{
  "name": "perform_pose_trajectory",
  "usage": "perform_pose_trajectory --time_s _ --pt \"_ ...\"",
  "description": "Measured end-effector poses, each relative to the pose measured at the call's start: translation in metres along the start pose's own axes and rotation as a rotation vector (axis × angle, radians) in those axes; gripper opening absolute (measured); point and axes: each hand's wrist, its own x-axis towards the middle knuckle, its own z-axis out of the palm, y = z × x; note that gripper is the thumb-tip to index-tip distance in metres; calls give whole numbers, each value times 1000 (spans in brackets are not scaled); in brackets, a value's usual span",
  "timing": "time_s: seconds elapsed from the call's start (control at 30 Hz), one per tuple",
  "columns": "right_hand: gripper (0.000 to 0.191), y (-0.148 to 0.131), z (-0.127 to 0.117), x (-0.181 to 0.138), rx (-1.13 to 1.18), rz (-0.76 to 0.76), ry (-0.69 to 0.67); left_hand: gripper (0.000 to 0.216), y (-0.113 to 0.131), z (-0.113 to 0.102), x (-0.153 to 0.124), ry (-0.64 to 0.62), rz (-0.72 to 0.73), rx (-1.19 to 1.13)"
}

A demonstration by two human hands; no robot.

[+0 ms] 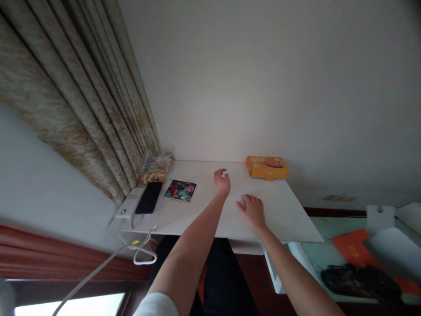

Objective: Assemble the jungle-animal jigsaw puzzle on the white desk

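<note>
My left hand (222, 181) is raised a little over the middle of the white table (210, 221). Its thumb and curved fingers stand apart, and I see nothing in its grasp. Lower and to the right, my right hand (253, 211) rests palm down at the tabletop with its thumb spread from the fingers. What lies under that palm is hidden. Left of both hands is a flat square card or booklet (180, 190) with a colourful floral print. A yellow cardboard box (267, 167) sits at the table's back right, touched by neither hand.
A black phone (149, 198) lies beside a white box (129, 203) at the left edge, near a clear plastic package (154, 166) and the curtain (98, 96). A white cable (108, 261) hangs at lower left. Black shoes (360, 281) and an orange sheet (351, 245) are at right.
</note>
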Motion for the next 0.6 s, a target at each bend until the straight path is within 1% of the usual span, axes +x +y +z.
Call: perform_pose_trajectory --time_s 0.07,0.1,0.17,0.2,0.3,0.37,0.4,0.43,0.47,0.53,0.6 --pt "35 3 0 3 20 -26 -2 29 10 2 27 11 -28 23" --pt "34 5 1 4 34 -44 1 29 12 -4 41 16 -31 39" --pt "34 9 4 7 58 -84 10 30 11 -28 72 29 -24 81" --pt "34 10 5 9 66 -98 11 34 7 -46 86 38 -21 123" --pt "36 13 11 11 75 -104 -1 48 -11 -114 123 38 34 539" --pt "38 13 14 12 79 -89 -12 55 -28 -164 141 40 80 777" --pt "38 13 16 12 81 -82 -16 57 -36 -187 149 42 78 869" --pt "38 13 17 12 84 -77 -19 58 -44 -209 155 32 83 939" --pt "38 13 17 12 87 -73 -21 61 -52 -229 160 0 126 997" --pt "39 13 19 11 90 -69 -22 62 -63 -261 168 -30 186 1099" --pt "39 14 20 11 93 -66 -19 64 -70 -280 175 -93 225 1122"
